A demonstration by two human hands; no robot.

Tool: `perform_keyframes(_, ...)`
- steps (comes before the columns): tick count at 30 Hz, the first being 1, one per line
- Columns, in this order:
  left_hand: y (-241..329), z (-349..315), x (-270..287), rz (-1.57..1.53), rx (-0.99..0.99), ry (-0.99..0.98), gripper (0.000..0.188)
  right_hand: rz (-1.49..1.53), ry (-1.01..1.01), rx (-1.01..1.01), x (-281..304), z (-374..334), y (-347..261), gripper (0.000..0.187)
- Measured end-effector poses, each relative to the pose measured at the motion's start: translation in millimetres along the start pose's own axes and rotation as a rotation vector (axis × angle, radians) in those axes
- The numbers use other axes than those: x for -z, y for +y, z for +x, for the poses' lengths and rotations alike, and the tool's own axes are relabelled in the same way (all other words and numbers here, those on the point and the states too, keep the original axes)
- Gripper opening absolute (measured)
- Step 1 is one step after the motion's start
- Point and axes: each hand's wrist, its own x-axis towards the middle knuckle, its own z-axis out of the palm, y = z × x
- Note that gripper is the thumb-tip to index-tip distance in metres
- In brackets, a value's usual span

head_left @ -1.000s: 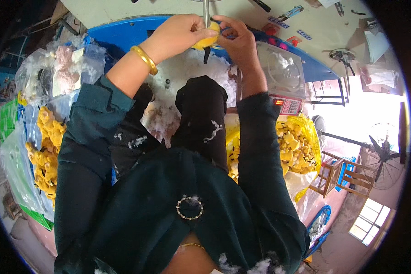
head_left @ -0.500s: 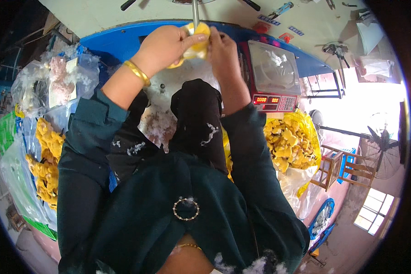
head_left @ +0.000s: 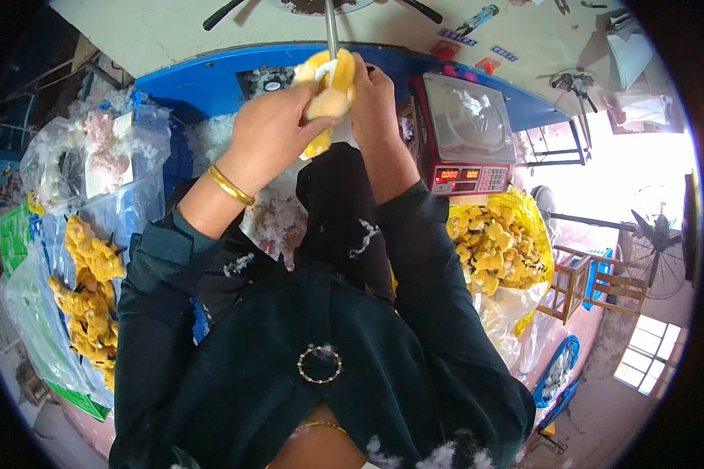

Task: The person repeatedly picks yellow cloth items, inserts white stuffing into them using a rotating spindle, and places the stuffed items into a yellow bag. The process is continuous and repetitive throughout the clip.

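Note:
Both my hands hold a yellow plush toy (head_left: 327,98) with white patches at the end of a metal tube (head_left: 332,31) that sticks out from the machine. My left hand (head_left: 278,121), with a gold bangle on its wrist, is closed around the toy's left side, thumb across its front. Against the toy's right side presses my right hand (head_left: 374,102), its fingers bent and partly hidden behind the plush. The tube's end reaches the toy's upper edge; whether it goes inside is hard to make out.
A red digital scale (head_left: 469,129) stands to the right, with a yellow bag of plush pieces (head_left: 501,242) below it. More yellow plush pieces (head_left: 90,297) lie on plastic at the left. White stuffing fluff (head_left: 278,219) is around my legs. Snips (head_left: 477,19) lie on the machine top.
Both hands and the toy have come slightly down toward me. The toy is turned, so more of its body shows, and more of the tube is uncovered.

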Motion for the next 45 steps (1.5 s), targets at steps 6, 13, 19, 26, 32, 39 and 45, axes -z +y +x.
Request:
perform_keyframes(6, -6, -12, 0, 0.02, -0.013, 0.024, 0.037, 0.289, 0.099, 0.046, -12, -36, 5, 0.036)
perform_keyframes(13, 6, -40, 5, -0.155, -0.089, 0.095, 0.037, -0.09, -0.081, 0.219, 2, -84, -2, 0.035)
perform_keyframes(19, -9, -16, -6, -0.992, 0.562, -0.22, 0.052, 0.275, -0.259, -0.339, 3, -2, -30, 0.031)
perform_keyframes(26, 4, 2, -13, -0.988, 0.5, -0.306, 0.044, 0.271, -0.495, -0.271, 11, 23, -6, 0.03)
perform_keyframes(32, 4, 18, -42, -0.045, 0.148, 0.043, 0.023, 0.012, -0.552, 0.054, 3, 52, 3, 0.029)
perform_keyframes(39, -12, 45, -51, 0.088, 0.205, -0.069, 0.027, 0.034, -0.389, 0.041, -14, 73, 7, 0.024)
perform_keyframes(45, 9, -3, -23, -0.724, 0.277, -0.269, 0.027, 0.072, -0.382, -0.139, 3, 16, -18, 0.025)
